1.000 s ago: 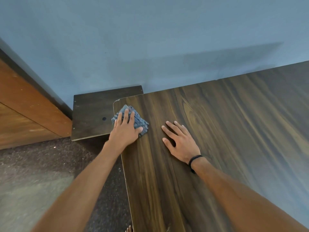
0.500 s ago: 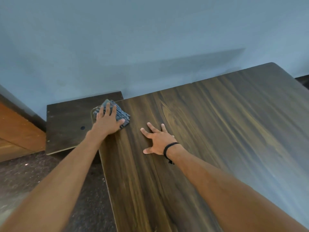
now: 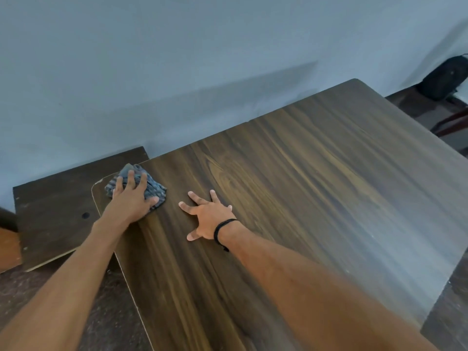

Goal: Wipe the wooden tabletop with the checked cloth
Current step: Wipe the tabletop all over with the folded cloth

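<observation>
The dark wooden tabletop (image 3: 316,198) fills the middle and right of the head view, its far edge against the wall. A folded blue-grey checked cloth (image 3: 154,188) lies at the table's far left corner. My left hand (image 3: 131,198) presses flat on the cloth, fingers spread over it, covering most of it. My right hand (image 3: 206,216) rests flat on the bare wood just right of the cloth, fingers apart, a black band at the wrist. It holds nothing.
A lower dark wooden board (image 3: 58,211) with a small hole sits left of the table against the blue wall (image 3: 177,72). Dark speckled floor (image 3: 111,312) lies below. A black bag (image 3: 445,77) stands at the far right by the wall.
The view has shifted left across the table, showing its far right corner. My left hand stays pressed on the cloth at the far left corner; my right hand has turned slightly, fingers pointing more left.
</observation>
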A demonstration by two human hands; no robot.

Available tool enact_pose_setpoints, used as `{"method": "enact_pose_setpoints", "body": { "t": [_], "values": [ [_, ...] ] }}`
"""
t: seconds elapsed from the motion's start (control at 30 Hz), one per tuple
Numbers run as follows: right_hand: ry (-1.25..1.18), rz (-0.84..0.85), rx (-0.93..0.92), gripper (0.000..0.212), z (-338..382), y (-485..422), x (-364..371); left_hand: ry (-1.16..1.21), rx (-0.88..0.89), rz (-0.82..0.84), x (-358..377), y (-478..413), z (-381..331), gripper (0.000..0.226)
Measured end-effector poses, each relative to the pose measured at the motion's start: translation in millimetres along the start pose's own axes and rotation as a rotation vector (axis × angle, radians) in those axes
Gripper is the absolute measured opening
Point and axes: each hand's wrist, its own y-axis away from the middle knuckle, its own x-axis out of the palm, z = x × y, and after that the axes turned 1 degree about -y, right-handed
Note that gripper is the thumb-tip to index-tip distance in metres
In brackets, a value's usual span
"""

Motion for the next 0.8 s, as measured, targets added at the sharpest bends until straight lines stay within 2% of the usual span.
{"method": "enact_pose_setpoints", "body": {
  "t": [0.1,0.33,0.6,0.8],
  "values": [
    [-0.005,-0.005,0.002,0.097,2,1,2,-0.059,0.06,0.015,24,18,14,0.083],
    [-0.022,-0.028,0.003,0.097,-4,1,3,-0.072,0.091,0.014,-18,-11,7,0.081],
    [-0.006,-0.05,-0.007,0.096,-5,-6,10,-0.051,0.023,-0.067,49,104,27,0.077],
    [-0.023,-0.047,-0.009,0.095,-4,-7,8,0.112,-0.099,-0.13,-2,25,36,0.075]
  ]
}}
